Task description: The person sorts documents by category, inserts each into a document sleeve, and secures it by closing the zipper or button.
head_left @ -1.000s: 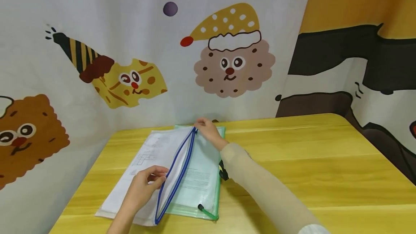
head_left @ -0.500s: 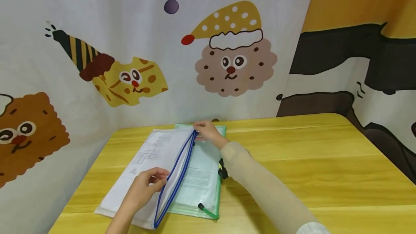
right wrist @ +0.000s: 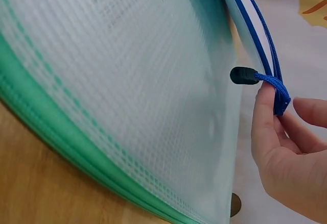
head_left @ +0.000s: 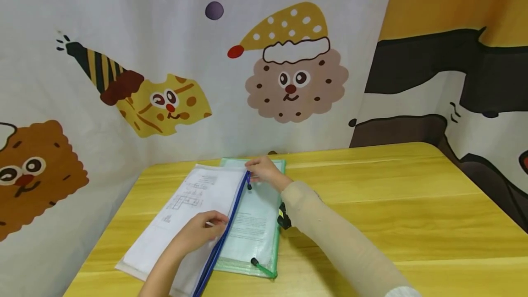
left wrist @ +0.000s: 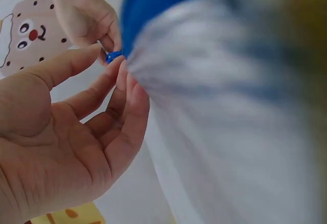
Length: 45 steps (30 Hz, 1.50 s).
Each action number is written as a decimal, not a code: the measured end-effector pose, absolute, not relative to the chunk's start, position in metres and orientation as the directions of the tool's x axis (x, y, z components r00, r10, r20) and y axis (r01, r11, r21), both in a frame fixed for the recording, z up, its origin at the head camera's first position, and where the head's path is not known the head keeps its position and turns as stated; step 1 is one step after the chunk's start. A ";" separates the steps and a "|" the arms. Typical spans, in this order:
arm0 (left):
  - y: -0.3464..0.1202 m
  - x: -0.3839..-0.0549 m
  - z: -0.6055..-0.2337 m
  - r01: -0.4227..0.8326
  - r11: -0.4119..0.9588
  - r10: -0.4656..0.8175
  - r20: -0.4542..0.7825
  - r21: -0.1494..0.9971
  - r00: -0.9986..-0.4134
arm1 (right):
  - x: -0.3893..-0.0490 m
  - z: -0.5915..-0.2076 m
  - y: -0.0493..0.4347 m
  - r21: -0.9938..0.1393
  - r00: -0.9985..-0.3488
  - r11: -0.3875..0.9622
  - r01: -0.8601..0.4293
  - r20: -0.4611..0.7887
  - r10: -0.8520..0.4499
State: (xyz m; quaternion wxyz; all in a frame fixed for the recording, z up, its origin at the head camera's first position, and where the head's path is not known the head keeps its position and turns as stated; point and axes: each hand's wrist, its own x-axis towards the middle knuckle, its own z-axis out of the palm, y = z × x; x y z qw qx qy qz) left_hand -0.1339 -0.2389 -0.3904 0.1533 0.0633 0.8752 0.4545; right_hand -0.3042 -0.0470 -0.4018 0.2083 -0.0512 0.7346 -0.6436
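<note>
A white mesh zip bag (head_left: 185, 210) with a blue zip edge (head_left: 235, 205) lies aslant on the table, a printed sheet showing through it. My left hand (head_left: 202, 233) is over its front half, fingertips at the blue edge; the thumb sits a little apart in the left wrist view. At the far corner my right hand (head_left: 266, 173) pinches the end of the blue edge. A blue cord with a black pull tab (right wrist: 244, 75) hangs there. In the right wrist view the two blue edges stand slightly apart, with white between them.
Beneath the blue-edged bag lies a green-edged mesh bag (head_left: 255, 205) with printed paper inside and a black-tipped green cord (head_left: 264, 268). The wooden table (head_left: 371, 196) extends to the right. Behind it hangs a cartoon-printed curtain (head_left: 231, 136).
My left hand has moved right with the upper blue edge, and the wide gap between the edges has narrowed. My right hand stays at the far corner, slightly lower.
</note>
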 end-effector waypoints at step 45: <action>-0.159 -0.230 -0.382 -0.058 0.848 -0.077 0.015 0.526 -0.997 | -0.287 -0.386 -0.038 -0.955 -0.904 0.156 0.251 -0.289 -0.315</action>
